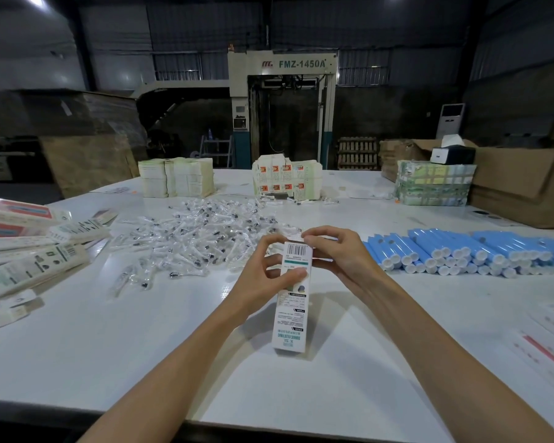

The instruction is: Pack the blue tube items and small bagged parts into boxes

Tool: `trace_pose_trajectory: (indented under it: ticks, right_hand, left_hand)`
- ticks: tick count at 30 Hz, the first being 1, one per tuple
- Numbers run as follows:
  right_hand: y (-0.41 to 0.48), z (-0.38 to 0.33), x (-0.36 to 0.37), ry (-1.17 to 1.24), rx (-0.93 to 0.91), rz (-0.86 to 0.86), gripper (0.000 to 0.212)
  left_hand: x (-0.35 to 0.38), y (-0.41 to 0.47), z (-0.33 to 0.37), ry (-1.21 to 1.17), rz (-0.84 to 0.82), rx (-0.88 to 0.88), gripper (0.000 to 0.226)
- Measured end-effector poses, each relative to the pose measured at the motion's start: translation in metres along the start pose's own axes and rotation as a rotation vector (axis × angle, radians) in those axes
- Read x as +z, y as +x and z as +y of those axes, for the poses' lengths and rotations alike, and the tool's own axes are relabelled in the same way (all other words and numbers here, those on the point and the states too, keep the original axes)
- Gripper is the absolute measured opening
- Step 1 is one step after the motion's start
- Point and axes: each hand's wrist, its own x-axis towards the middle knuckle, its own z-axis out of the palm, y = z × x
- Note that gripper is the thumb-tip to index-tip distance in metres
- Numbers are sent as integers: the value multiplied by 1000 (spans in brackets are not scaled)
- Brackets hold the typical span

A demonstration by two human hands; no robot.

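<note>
A slim white printed box (pixel 291 318) is held above the white table (pixel 115 340), its far end up. My left hand (pixel 266 279) grips its upper left side with thumb and fingers. My right hand (pixel 336 254) curls over the box's top end, fingertips on the flap by the barcode. Beyond the hands spreads a heap of small clear bagged parts (pixel 199 238). To the right, blue tubes (pixel 467 254) with white caps are stacked in rows.
Packed and flat white boxes (pixel 36 251) pile up at the left. Bundles of flat cartons (pixel 176 180) and another bundle (pixel 285 180) stand at the table's far side, a wrapped stack (pixel 432 183) and brown cardboard boxes (pixel 522 187) at the right. Printed sheets (pixel 547 343) lie near right.
</note>
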Motion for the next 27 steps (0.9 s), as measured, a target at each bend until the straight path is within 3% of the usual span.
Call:
trace_pose_trajectory:
  ticks: [11,27]
  right_hand:
    - [-2,-5,-2,-58,98,65,8]
    - [-3,-1,2,-171,69,172,6]
  left_hand:
    - [0,0,-4,60,-50,0,77]
    - [-3,1,-4,195,-41,25,66]
